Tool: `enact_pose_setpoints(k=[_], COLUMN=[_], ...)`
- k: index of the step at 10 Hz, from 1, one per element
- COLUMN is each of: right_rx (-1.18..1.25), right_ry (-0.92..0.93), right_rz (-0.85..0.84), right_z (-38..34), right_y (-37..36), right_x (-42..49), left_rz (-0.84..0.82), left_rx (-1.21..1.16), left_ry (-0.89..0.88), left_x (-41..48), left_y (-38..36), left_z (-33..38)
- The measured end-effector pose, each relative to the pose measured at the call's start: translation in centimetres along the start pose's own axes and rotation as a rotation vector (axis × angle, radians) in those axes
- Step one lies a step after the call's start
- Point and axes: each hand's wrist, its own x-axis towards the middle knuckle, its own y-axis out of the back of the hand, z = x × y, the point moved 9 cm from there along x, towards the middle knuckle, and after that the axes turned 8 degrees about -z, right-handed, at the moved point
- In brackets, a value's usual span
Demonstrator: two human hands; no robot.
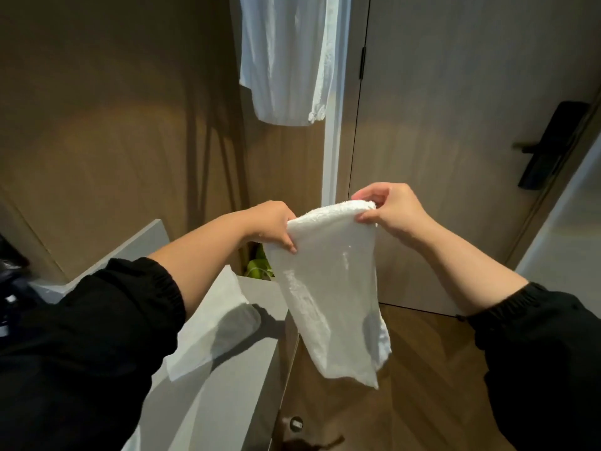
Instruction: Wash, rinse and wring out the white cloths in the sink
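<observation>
We hold the white cloth (328,288) up by its top edge, left hand (273,224) and right hand (392,211) pinching a corner each, right of the grey tabletop (227,379); it looks soft, floppy and light.

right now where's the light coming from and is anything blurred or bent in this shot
Head view: warm light pools on the brown wall, with thin streaked shadows. The arms' shadow falls on the grey counter under the left hand. The held white cloth shows wet glints. Door edge bows from the wide lens; the dark clutter at far left is blurred.
</observation>
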Motion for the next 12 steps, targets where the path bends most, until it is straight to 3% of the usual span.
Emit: enact_pose_setpoints(k=[1, 2, 3, 4, 5, 6, 7, 8, 9, 10, 11, 12], right_rx=[0.198, 0.570, 0.790, 0.738, 0.446, 0.075, -0.193, -0.701, -0.847, -0.838, -0.872, -0.711], right_ry=[-0.023, -0.099, -0.112, -0.099, 0.002, 0.276, 0.476, 0.361, 0.174, 0.306, 0.310, 0.280], right_rz=[0.043, 0.013, -0.093, -0.132, -0.107, -0.083, -0.216, -0.846, -1.090, -0.891, -0.895, -0.821], right_z=[-0.5, -1.3, -4.0, -6.9, -9.7, -12.6, -12.4, -5.1, 2.2, 5.1, 9.5, 10.3], right_y=[-0.1, -1.4, -3.8, -6.7, -10.1, -14.4, -20.1, -28.5, -33.6, -38.2, -41.4, -41.1], right_x=[1.9, 4.3, 7.1, 10.8, 14.2, 15.1, 14.5, 11.7, 9.2, 8.0, 4.8, 5.2], left_rz=[0.068, 0.182, 0.221, 0.314, 0.603, 0.819, 0.821, 0.231, -0.009, 0.170, 0.165, 0.253], left_rx=[-0.382, -0.865, -1.145, -1.159, -0.732, -0.162, 0.007, -0.057, -0.308, -0.201, -0.173, -0.215], left_ry=[0.048, 0.051, 0.054, 0.119, 0.340, 0.555, 0.607, 0.588, 0.596, 0.709, 0.812, 0.909], left_x=[-1.5, -3.8, -5.5, -8.2, -12.1, -15.5, -17.0, -15.7, -15.3, -13.4, -11.0, -10.0], left_y=[1.6, 3.8, 6.4, 9.8, 13.9, 15.3, 11.8, 2.8, -5.9, -10.9, -15.6, -17.8], left_z=[-3.0, -4.5, -5.4, -8.4, -12.9, -15.3, -18.4, -22.2, -24.5, -26.7, -26.3, -25.6])
